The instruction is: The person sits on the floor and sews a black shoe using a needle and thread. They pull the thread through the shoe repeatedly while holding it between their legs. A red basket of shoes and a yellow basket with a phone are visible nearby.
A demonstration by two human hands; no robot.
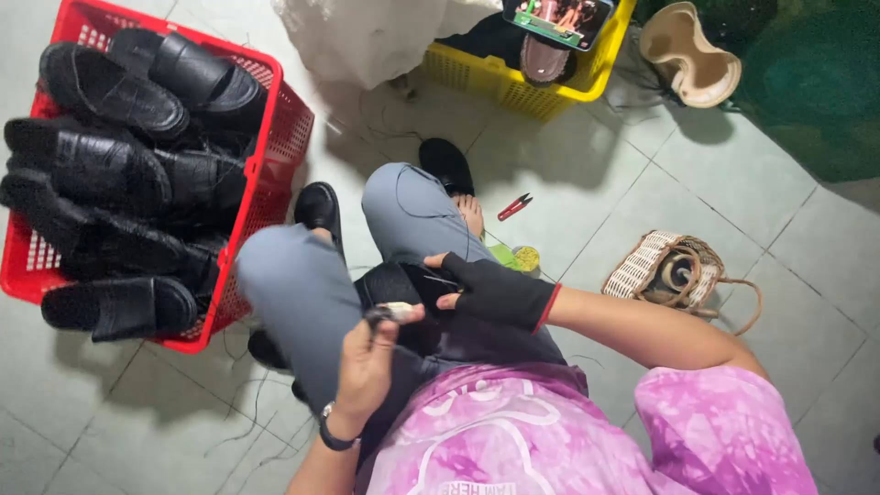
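Head view: a black shoe piece (394, 286) lies across the person's lap, between the knees, and everything else is placed from it. The right hand (490, 289), in a black fingerless glove, presses flat on the piece's right side, fingers spread rather than closed around it. The left hand (367, 357), just below the piece, is pinched shut on a small pale tool (394, 312) with dark thread (376, 321) at its tip; the tip touches the piece's lower edge.

To do this stitching well, I judge the gloved hand should keep the piece pinned firmly on the thigh while the pinching hand draws the thread taut and straight, close to the seam.

Left of the piece stands a red basket (275, 165) heaped with black sandals (110, 165). Above it sits a yellow basket (513, 87). To the right, on the tiled floor (642, 174), lie red snips (514, 206) and a woven bag (665, 270).
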